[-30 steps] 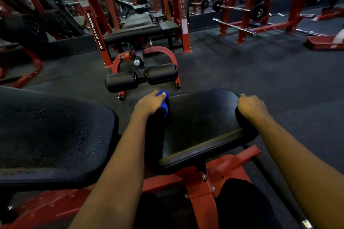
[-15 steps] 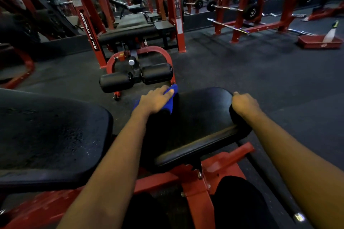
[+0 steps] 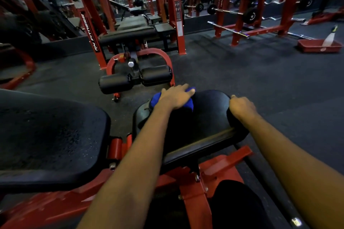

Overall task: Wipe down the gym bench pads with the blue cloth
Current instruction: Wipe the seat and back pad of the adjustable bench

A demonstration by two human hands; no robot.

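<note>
Blue cloth lies on the far-left corner of the small black seat pad, pressed flat under the left hand, fingers stretched out, not curled. Right hand grips the pad's right edge, fingers wrapped over it. Bigger black back pad is just beside it on the left, red frame underneath. Roller pads stand beyond.
</note>
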